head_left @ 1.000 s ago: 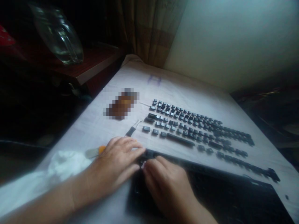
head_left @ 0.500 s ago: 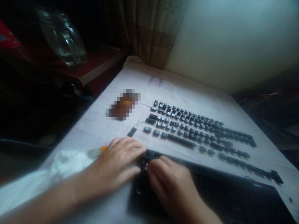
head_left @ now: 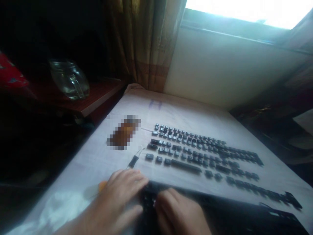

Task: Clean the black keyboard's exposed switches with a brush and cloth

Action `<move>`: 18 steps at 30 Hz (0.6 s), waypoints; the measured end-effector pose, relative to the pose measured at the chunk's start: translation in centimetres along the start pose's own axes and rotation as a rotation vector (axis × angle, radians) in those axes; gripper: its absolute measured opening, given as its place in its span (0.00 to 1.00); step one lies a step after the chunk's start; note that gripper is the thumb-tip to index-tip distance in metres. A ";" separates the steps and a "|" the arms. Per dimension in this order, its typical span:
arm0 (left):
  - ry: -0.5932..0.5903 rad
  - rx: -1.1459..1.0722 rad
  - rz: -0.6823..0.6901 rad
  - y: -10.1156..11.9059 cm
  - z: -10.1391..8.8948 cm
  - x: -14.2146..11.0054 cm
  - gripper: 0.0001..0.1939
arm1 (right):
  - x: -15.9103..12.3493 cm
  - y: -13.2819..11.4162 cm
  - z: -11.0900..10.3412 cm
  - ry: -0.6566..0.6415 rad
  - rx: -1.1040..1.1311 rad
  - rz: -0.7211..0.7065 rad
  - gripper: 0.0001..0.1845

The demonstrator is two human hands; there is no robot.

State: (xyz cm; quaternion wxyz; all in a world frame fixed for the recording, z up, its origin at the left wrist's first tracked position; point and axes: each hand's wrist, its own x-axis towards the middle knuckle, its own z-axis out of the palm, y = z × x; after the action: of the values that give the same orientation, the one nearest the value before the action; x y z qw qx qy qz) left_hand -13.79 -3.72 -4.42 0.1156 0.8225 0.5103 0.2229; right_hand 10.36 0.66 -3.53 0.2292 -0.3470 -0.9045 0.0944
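My left hand (head_left: 117,199) lies flat with its fingers stretched out on the left end of a black keyboard frame (head_left: 234,209). My right hand (head_left: 178,212) rests beside it on the frame, fingers curled down onto its top left corner; whether they pinch anything is hidden. Several loose black keycaps (head_left: 195,150) are laid out in rows on the white cloth (head_left: 195,111) beyond the frame. A small black-handled wire tool (head_left: 134,160) lies just past my left fingers.
An orange-handled brush (head_left: 95,191) and a white rag (head_left: 61,212) lie left of my left hand. A blurred brown object (head_left: 123,132) sits farther back. A glass jar (head_left: 69,80) stands on a red-brown shelf at left. Curtain and wall close off the back.
The view has tilted upward, so the hands and keyboard sit lower in the picture and a bright window shows at top. The hands stay on the frame's left end.
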 end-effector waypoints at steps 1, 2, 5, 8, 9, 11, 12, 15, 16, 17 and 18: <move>-0.006 0.015 0.007 -0.1 0.0 0.0 0.33 | -0.2 0.2 0.0 0.006 -0.012 0.009 0.08; -0.007 0.027 0.011 -0.2 -0.1 -0.1 0.33 | -0.4 0.4 -0.1 0.012 -0.025 0.018 0.08; 0.003 0.045 0.010 -0.5 -0.2 -0.1 0.34 | -0.8 0.9 -0.6 0.015 -0.044 0.046 0.09; -0.009 0.039 0.006 -0.6 0.0 -0.1 0.34 | -1.0 1.2 -1.7 -0.015 -0.038 0.074 0.09; -0.012 0.033 0.001 -0.6 0.1 -0.1 0.34 | -1.1 1.2 -2.1 -0.034 -0.033 0.086 0.09; -0.009 0.012 -0.013 -0.4 0.1 0.1 0.32 | -1.1 1.3 -2.9 -0.082 -0.014 0.108 0.08; -0.008 0.000 -0.022 -0.3 0.1 0.3 0.31 | -1.1 1.3 -3.4 -0.101 0.001 0.119 0.08; -0.013 -0.030 -0.043 0.2 -0.2 0.8 0.28 | -1.0 1.2 -4.4 -0.116 0.023 0.146 0.09; -0.014 -0.035 -0.047 0.3 -0.3 0.9 0.28 | -1.0 1.2 -4.6 -0.112 0.027 0.154 0.09; -0.020 -0.037 -0.045 0.3 -0.4 1.0 0.27 | -0.9 1.1 -4.8 -0.104 0.038 0.161 0.09; -0.021 -0.038 -0.041 0.4 -0.4 1.0 0.27 | -0.8 0.9 -4.9 -0.094 0.060 0.163 0.09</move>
State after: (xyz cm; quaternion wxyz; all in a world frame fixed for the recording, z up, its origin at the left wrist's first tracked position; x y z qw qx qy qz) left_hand -13.31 -2.99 -3.63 0.1412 0.8117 0.5216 0.2217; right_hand 13.75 0.86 0.15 0.1882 -0.4077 -0.8798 0.1559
